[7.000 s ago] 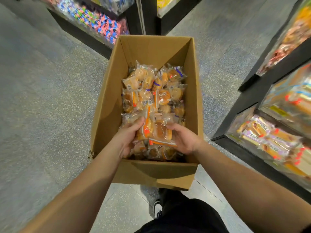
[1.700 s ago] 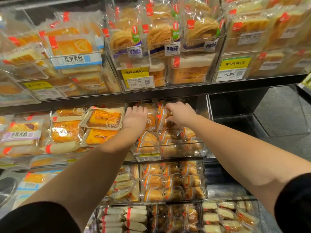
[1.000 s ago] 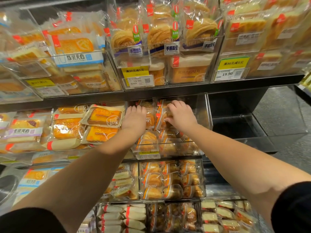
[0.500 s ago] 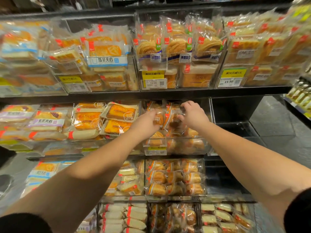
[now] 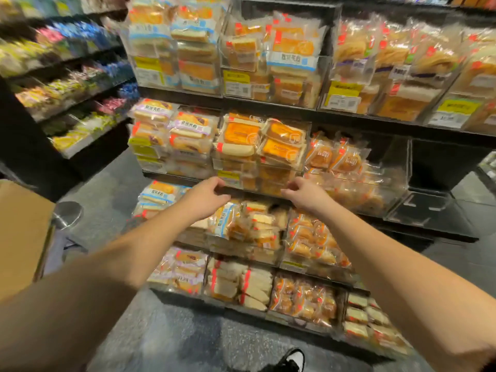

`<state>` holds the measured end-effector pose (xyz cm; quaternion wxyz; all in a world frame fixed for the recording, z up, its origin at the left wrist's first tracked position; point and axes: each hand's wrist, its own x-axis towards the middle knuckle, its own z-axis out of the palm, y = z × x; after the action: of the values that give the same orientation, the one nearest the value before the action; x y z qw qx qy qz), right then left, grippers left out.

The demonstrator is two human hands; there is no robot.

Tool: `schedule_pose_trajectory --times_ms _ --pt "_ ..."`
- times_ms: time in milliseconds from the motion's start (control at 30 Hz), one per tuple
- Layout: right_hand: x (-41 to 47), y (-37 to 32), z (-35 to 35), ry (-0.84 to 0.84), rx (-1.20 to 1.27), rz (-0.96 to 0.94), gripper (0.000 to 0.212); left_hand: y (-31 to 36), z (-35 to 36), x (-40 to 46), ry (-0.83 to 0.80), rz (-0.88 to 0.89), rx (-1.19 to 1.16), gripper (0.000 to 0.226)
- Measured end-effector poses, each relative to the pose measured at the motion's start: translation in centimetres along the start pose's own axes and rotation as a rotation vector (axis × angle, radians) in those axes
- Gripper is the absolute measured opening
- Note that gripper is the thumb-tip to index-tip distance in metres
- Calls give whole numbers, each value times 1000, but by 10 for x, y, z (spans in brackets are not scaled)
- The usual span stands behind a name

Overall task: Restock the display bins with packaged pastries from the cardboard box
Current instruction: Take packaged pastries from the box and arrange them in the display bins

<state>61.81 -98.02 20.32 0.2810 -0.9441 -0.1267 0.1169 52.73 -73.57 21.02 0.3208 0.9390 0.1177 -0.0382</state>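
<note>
Now clear bin (image 5: pixel 386 181) (second shelf) holds round pastry packs (image 5: pixel 346 161).

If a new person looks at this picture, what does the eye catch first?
Two bare hands, left and right, reach empty toward the black shelves. Behind them, clear plastic bins hold orange wrapped pastries. A brown cardboard box sits at far left.

Both arms outstretched, left hand (image 5: pixel 206 197) and right hand (image 5: pixel 306 193) loosely curled, empty.
</note>
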Motion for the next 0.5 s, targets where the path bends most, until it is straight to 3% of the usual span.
schedule_pose_trajectory --times_ms 167,333,500 --pt "-30 -85 91 -119 -82 -113 39 -116 -35 -81 90 -167 -48 31" --pt "-46 -162 173 -249 -161 -313 37 -219 -59 -148 138 -349 -3 46" --pt "-55 -233 249 -420 -203 -469 32 -301 -76 -192 111 -536 -80 38"
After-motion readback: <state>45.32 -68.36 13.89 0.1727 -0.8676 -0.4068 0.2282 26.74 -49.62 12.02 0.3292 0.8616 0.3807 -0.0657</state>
